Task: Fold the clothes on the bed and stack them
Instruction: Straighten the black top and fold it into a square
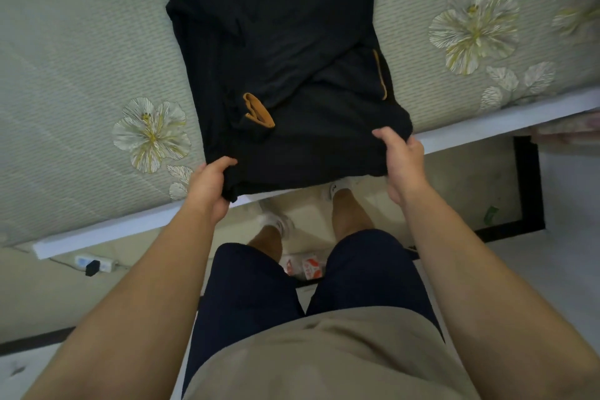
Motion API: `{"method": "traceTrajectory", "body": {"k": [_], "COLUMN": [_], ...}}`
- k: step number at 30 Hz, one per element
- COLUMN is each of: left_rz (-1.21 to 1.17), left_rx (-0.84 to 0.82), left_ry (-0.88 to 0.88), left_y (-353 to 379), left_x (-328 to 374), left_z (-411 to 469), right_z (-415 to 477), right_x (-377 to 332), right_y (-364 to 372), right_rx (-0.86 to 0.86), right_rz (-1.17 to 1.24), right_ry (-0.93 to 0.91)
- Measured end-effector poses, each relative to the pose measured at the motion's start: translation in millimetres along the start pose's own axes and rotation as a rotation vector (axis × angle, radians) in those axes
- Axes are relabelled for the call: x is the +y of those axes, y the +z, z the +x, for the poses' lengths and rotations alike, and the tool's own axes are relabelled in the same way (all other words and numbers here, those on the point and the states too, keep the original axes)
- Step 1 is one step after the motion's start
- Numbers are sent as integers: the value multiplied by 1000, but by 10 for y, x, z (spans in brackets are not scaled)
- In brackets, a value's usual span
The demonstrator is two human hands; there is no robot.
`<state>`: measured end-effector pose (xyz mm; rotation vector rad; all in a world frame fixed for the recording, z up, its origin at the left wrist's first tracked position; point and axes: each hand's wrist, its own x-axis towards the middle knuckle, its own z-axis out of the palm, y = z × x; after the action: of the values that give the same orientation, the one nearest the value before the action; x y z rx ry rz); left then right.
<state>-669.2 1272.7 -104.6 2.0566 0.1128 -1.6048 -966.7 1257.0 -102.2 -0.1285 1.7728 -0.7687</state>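
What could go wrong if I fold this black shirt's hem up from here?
Two risks, likely but not certain. The folded-in sleeve with the orange cuff lies loose on the black shirt; lifting the hem could spill it out and undo that fold. The hem overhangs the bed edge, so if the left hand or right hand loses its grip, the cloth may slide toward the floor.

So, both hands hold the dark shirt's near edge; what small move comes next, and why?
Probably lift the hem and fold it forward over the dark shirt: the left hand and right hand grip its near corners, sleeves already folded in.
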Motion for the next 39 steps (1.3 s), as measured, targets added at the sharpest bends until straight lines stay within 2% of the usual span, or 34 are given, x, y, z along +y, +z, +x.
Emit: {"method": "traceTrajectory", "body": {"k": [3, 6, 15, 20, 23, 28, 31, 33, 35, 36, 37, 39], "left_rz": [-187, -241, -219, -176, -248, -558, -704, -822, -905, -875, -757, -294], "left_rx": [-115, -208, -207, -135, -151, -211, -236, -319, -434, -464, -449, -241], "left_ry": [1, 8, -55, -47, -4, 24, 141, 236, 352, 416, 484, 647], "left_y": [144, 209, -243, -148, 88, 668, 1006, 1148, 1220, 1248, 1286, 1380], "left_x": [214, 385, 205, 468, 904, 1926, 2472, 2729, 2914, 2979, 3016, 2956], "left_z": [-136, -266, -577, -593, -461, -239, -125, -13, 175, 272, 373, 506], "right_z": [-51, -184, -699, -621, -379, 187, 528, 720, 899, 991, 1071, 1188], "right_x": [-252, -355, -142, -356, -715, -1596, -2168, -2466, -2634, -2679, -2696, -2636], "right_y": [26, 50, 12, 118, 341, 910, 1224, 1397, 1504, 1548, 1591, 1666], "right_rx": [17, 11, 84, 101, 19, -103, -164, -222, -360, -426, -448, -349], "right_rz": [139, 221, 301, 257, 300, 408, 502, 615, 792, 774, 654, 256], "right_ry": [-43, -97, -72, -119, -124, -51, -87, -120, -135, -170, -210, -310]}}
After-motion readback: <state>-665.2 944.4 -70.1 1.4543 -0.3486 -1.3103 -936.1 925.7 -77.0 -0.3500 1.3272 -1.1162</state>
